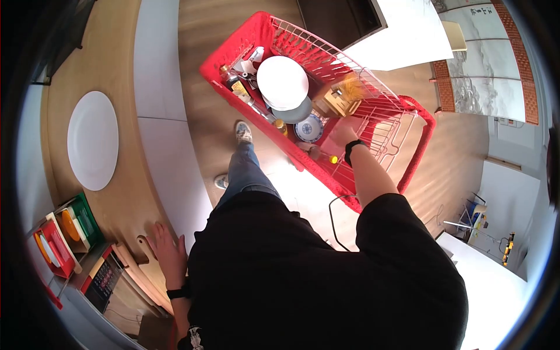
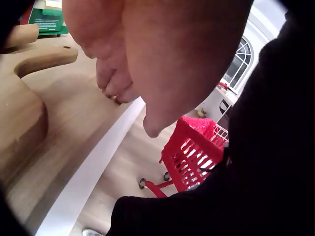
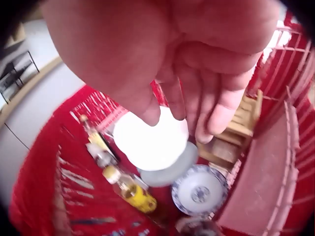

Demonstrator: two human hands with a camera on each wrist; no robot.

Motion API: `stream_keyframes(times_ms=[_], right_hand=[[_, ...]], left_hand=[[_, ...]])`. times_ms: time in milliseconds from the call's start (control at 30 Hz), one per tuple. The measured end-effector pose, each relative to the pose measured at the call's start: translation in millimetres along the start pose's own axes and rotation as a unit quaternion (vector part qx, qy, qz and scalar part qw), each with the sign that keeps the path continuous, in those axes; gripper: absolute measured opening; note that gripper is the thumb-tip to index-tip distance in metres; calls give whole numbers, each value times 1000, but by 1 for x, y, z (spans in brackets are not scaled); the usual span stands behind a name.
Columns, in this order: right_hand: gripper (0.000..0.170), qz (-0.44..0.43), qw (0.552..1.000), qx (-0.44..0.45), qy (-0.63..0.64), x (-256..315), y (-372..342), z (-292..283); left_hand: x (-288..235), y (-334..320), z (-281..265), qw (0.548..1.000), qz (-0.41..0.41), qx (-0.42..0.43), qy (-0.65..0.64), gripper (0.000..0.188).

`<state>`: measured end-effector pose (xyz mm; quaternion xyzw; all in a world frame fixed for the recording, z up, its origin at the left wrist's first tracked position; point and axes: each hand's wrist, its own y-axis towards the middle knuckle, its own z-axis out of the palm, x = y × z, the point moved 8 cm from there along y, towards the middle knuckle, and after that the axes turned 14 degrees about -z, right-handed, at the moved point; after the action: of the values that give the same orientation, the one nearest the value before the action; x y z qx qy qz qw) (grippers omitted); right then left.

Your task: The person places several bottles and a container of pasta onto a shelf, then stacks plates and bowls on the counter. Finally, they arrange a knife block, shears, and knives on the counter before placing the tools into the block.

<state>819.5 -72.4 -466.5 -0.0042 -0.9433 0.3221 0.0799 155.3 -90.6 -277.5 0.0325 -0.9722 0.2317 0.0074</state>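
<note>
My right hand (image 1: 344,133) reaches down into a red shopping cart (image 1: 219,55) and holds nothing. In the right wrist view its fingers (image 3: 221,110) are loosely extended above the cart's contents. Below them lie a round white plate (image 3: 150,140), a grey dish (image 3: 170,172) partly under it, and a blue-and-white bowl (image 3: 199,191). A slatted wooden rack (image 1: 341,102) is close by the right hand, and a yellow-labelled bottle (image 3: 138,196) lies near the bowl. My left hand (image 1: 168,254) rests at the wooden counter's (image 1: 131,186) edge, fingers spread, beside a wooden cutting board (image 2: 19,108).
A large white plate (image 1: 93,140) lies on the counter. Colourful boards in a holder (image 1: 70,227) stand farther along it. Inside the cart, a dark bottle (image 1: 236,86) leans at the near side. A white table (image 1: 408,35) stands beyond the cart.
</note>
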Motion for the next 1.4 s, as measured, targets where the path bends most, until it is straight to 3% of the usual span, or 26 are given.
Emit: stream_keyframes(times_ms=[33, 100, 133, 200, 333, 400, 533, 600, 633, 700, 867, 933, 1067, 1133, 1167, 1233, 1400], right_hand=[[32, -31, 983, 115, -139, -8, 4, 41], [37, -28, 972, 224, -62, 18, -16, 54], [37, -31, 972, 226, -62, 26, -24, 64], [54, 105, 983, 152, 18, 16, -36, 78], [61, 143, 984, 89, 56, -24, -15, 164], [68, 151, 985, 46, 70, -34, -9, 180], [72, 124, 984, 91, 86, 17, -29, 91], [51, 152, 982, 81, 82, 20, -37, 70], [51, 152, 982, 78, 82, 27, -45, 56], [45, 162, 978, -35, 128, 38, -68, 12], [36, 133, 969, -148, 149, 57, -122, -64], [34, 85, 946, -269, 158, 71, -144, -111], [32, 51, 910, -402, 82, 127, -192, -210], [33, 4, 889, -455, 54, 163, -212, -257], [32, -20, 874, -483, 41, 178, -220, -276], [30, -102, 853, -511, 33, 217, -233, -315], [29, -267, 807, -526, 26, 317, -262, -385]], left_hand=[[0, 1, 2, 1000, -11, 3, 9, 66], [0, 2, 2, 1000, -14, 4, 9, 65], [0, 2, 1, 1000, -16, 4, 9, 65], [-1, 4, -1, 1000, -25, 15, 1, 65], [-5, 7, 0, 999, -35, 25, -17, 66], [-4, 6, 1, 999, -29, 18, -23, 66], [0, 6, 3, 999, -15, 10, -42, 66], [-4, 8, -1, 999, -14, 15, -40, 66], [-3, 7, -2, 999, -14, 23, -37, 66], [-1, 6, 0, 999, -5, 12, -42, 65], [3, 10, -5, 999, 6, 16, -49, 62], [4, 14, -13, 994, -3, 62, -94, 61], [0, 14, -47, 992, 6, 65, -105, 58], [-16, 13, -76, 977, -24, 145, -153, 53], [-18, 17, -81, 977, -32, 135, -161, 53], [-33, 16, -115, 963, 100, 9, -248, 57], [-87, -21, -228, 903, 254, -144, -314, 82]])
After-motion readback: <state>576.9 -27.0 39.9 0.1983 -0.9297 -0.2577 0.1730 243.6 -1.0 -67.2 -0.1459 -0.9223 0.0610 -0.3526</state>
